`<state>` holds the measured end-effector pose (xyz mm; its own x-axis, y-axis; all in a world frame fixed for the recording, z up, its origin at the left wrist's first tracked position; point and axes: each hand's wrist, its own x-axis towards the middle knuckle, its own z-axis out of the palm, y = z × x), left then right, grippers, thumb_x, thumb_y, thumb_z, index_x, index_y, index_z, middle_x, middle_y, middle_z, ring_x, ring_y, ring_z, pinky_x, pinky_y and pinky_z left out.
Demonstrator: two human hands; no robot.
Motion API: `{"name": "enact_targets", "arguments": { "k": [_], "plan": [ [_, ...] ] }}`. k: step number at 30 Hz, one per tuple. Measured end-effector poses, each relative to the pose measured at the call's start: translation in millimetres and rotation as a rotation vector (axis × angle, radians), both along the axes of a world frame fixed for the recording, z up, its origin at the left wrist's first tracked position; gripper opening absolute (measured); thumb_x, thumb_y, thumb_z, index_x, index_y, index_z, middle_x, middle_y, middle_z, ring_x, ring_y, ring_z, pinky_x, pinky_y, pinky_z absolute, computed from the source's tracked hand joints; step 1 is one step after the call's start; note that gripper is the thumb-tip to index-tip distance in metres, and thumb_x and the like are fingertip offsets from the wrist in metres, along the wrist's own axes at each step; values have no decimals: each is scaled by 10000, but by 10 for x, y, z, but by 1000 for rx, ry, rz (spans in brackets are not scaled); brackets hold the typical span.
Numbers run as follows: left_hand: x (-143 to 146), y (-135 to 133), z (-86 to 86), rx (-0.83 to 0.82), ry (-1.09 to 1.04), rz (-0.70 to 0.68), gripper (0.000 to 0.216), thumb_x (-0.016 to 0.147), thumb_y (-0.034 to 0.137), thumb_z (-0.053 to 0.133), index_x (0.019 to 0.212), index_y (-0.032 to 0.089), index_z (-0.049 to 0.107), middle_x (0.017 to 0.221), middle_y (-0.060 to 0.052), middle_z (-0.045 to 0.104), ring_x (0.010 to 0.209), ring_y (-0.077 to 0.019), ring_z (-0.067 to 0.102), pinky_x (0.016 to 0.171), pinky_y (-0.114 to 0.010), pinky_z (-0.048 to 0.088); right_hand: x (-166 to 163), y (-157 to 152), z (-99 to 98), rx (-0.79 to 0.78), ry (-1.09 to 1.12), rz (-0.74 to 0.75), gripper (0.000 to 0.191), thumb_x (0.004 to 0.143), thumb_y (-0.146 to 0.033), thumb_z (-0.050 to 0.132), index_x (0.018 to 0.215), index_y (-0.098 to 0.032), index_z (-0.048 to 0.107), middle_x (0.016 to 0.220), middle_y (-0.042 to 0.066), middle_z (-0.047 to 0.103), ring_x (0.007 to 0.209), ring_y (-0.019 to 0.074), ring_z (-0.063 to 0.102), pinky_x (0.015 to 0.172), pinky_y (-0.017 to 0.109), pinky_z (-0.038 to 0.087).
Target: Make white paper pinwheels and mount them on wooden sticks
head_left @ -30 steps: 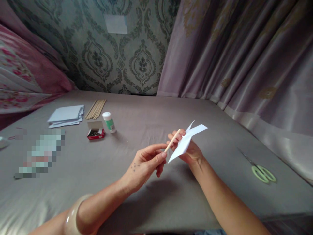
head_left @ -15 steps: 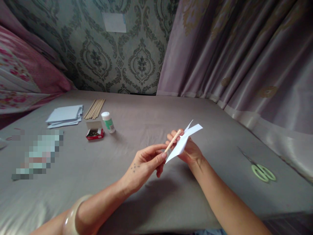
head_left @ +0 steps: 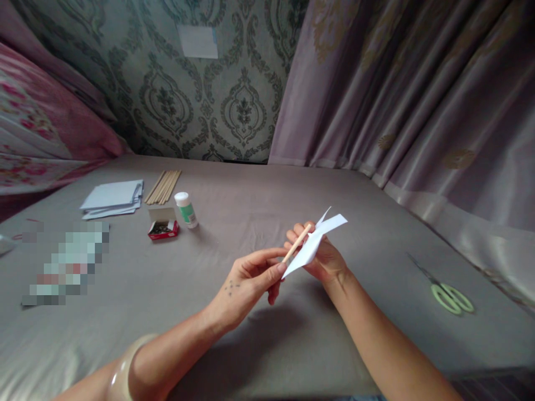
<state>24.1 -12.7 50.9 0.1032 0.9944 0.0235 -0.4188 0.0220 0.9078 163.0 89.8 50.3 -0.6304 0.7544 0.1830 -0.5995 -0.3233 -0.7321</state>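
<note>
My left hand [head_left: 246,281] pinches the lower end of a thin wooden stick [head_left: 297,243] between thumb and fingers, above the grey cloth. A folded, cut piece of white paper [head_left: 308,250] lies along the stick's right side, with narrow strips pointing up and to the right. Behind the paper is my right hand [head_left: 328,260], its fingers curled around the paper and the stick's upper end. The paper covers part of that hand's grip. The paper's lower corner reaches my left thumb.
Green-handled scissors [head_left: 451,298] lie at the right. To the left are a white-capped glue bottle [head_left: 186,210], an open red box [head_left: 164,229] of small dark pieces, a bundle of wooden sticks [head_left: 164,187], stacked white paper [head_left: 112,197] and a blurred-out item [head_left: 69,264].
Both hands keep nearly the same hold on the stick and paper. The whole view has shifted very slightly.
</note>
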Motion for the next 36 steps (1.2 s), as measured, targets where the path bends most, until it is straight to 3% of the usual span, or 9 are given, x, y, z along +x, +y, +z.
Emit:
{"name": "enact_targets", "arguments": {
  "k": [4, 10, 20, 29, 36],
  "plan": [
    [-4, 1, 23, -35, 19, 25, 396, 743, 328, 725, 1102, 165, 689, 598, 30, 524, 469, -59, 471, 447, -197, 371, 1, -15, 11, 2, 6, -19, 208, 601, -266, 847, 622, -252, 640, 593, -57, 492, 546, 81, 423, 508, 202, 362],
    [-31, 16, 15, -97, 20, 57, 360, 746, 335, 725, 1051, 145, 706, 580, 33, 495, 471, -39, 413, 432, -182, 291, 0, -44, 52, -14, -106, -180, 251, 556, -304, 855, 759, -273, 710, 636, -57, 601, 549, 86, 489, 540, 221, 421],
    [-33, 126, -61, -158, -82, 70, 264, 670, 350, 784, 775, 123, 702, 569, 44, 442, 463, -15, 329, 438, -179, 197, -130, -107, 134, 38, -205, -429, 229, 558, -324, 831, 728, -213, 725, 671, -8, 709, 610, 153, 636, 672, 290, 497],
    [20, 148, -63, -167, -160, 119, 324, 644, 320, 803, 903, 135, 742, 566, 49, 408, 464, -11, 323, 436, -168, 171, -251, -44, 88, 85, -199, -494, 236, 606, -337, 792, 747, -168, 709, 683, 9, 711, 608, 148, 628, 644, 276, 484],
    [49, 243, -139, -218, -169, 204, 381, 589, 289, 831, 918, 121, 738, 574, 40, 452, 440, -9, 332, 406, -156, 183, -321, 83, -7, -27, -225, -523, 294, 526, -329, 815, 733, -165, 685, 674, -3, 707, 615, 142, 626, 647, 264, 477]
  ]
}}
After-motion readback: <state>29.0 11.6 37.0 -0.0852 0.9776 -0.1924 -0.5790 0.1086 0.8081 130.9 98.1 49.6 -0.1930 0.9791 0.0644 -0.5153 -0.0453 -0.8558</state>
